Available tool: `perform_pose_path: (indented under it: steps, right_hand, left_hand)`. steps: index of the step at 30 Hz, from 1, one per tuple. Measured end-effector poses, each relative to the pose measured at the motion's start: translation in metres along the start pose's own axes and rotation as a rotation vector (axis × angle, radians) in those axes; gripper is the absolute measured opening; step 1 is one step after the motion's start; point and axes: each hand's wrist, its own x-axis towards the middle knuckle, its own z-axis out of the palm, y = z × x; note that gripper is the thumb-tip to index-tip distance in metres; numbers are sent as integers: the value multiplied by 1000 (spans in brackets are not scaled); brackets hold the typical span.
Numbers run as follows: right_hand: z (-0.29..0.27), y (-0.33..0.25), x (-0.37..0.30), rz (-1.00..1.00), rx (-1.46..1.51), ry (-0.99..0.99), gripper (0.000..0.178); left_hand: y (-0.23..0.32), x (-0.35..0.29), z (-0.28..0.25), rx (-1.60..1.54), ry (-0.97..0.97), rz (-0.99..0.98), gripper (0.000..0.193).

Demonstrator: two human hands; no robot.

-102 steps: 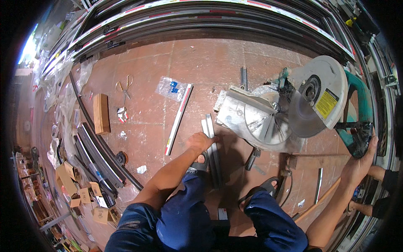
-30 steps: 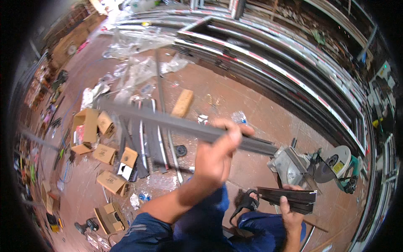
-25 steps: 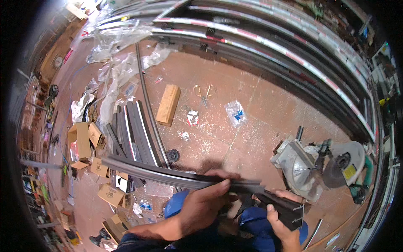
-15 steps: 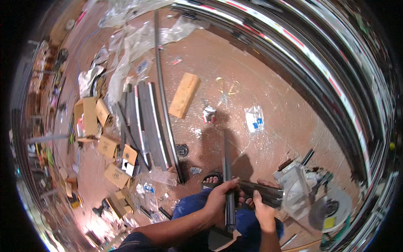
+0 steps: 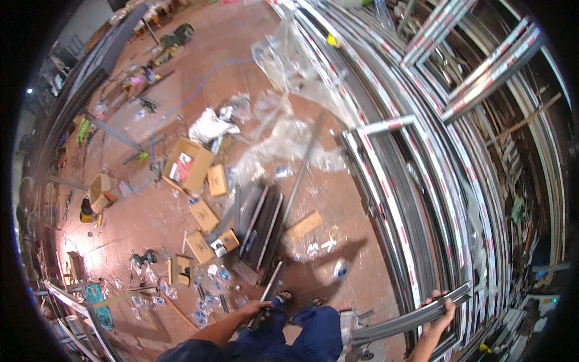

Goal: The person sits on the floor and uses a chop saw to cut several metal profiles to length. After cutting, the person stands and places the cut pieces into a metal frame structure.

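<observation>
My right hand (image 5: 439, 315) is out at the right, its fingers wrapped round a long dark grey metal profile (image 5: 401, 320). One end of that profile points toward the stacked frames, while the other runs back beside my right knee. Low in the middle, by my left knee, my left hand (image 5: 258, 308) is closed round a slimmer metal profile (image 5: 274, 279). This one slants up past my sandalled foot; its lower part is partly hidden by the hand and leg.
Long metal frames (image 5: 386, 196) with red-and-white film line the right side. Dark profiles (image 5: 263, 226), a wooden block (image 5: 304, 225), an open cardboard box (image 5: 202, 172), small boxes (image 5: 205, 215) and plastic sheeting (image 5: 283, 145) lie on the floor. A machine's round disc (image 5: 365, 355) shows beside my right leg.
The view has swung round, bringing the frames nearer. My hands, close together before, are now far apart: the right has gone outward with its profile, the left toward the left with the other.
</observation>
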Motion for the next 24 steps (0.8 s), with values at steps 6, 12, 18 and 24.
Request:
perform_pose_path:
  steps: [6,12,18,24]
  right_hand:
    - [59,-32,132,5,388,-137,44]
    - [88,58,414,69,642,27,32]
    - [321,4,612,436,870,-21,49]
    - [642,-56,669,212,549,-642,29]
  left_hand:
    - [200,-111,-28,341,449,323,54]
    - [361,-115,1,-29,776,657,35]
    - [380,-124,53,-122,1007,428,39]
    - [378,-98,67,-531,977,207,46]
